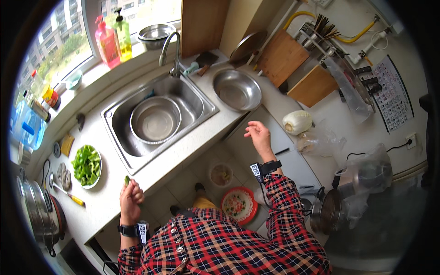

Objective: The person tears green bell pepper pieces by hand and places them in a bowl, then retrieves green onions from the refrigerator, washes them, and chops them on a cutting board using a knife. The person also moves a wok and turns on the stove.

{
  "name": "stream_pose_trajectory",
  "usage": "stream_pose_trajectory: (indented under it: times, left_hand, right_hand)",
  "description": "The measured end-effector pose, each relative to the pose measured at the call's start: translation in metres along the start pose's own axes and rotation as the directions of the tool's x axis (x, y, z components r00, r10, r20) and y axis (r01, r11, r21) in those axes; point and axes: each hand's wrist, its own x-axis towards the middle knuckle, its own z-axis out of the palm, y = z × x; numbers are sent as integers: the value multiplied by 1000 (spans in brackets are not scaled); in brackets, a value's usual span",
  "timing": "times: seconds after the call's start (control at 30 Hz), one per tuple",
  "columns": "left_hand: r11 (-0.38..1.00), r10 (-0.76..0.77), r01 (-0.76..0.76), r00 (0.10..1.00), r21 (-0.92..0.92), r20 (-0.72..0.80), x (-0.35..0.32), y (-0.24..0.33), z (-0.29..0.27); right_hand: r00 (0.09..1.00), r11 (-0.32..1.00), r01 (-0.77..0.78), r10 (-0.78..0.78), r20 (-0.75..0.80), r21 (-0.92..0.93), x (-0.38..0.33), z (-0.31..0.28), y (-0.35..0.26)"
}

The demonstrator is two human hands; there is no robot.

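Observation:
My left hand [130,201] is closed around a small green pepper piece [127,180], whose tip sticks up above the fingers. It is over the front edge of the counter, to the right of a white plate [99,175] heaped with cut green pepper [85,164]. My right hand [260,136] hangs in the air in front of the counter, below a wide steel bowl [237,90]. Its fingers are loosely bent and apart, with nothing seen in them. Between the hands and the window, another steel basin [156,120] sits in the sink [200,104].
A faucet [174,68] rises behind the sink. A spoon with a yellow handle [75,199] and a steel pot [34,208] are at the left. On the right stand a pale cabbage [297,122] and cutting boards [284,57]. A red-rimmed basin [253,211] is on the floor.

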Motion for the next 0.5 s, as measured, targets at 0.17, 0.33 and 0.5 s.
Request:
stream_pose_trajectory:
  times: [0.17, 0.33, 0.5]
  left_hand:
    - [1000, 27, -27, 997, 2, -74, 9, -1, -3]
    - [998, 67, -64, 973, 24, -222, 33, -11, 26]
    - [991, 80, -61, 983, 118, -166, 66, -14, 78]
  right_hand:
    - [939, 991, 121, -98, -331, 49, 117, -42, -1]
    - [837, 998, -9, -30, -547, -70, 238, -104, 20]
    - [739, 968, -165, -7, -674, -191, 327, -159, 61]
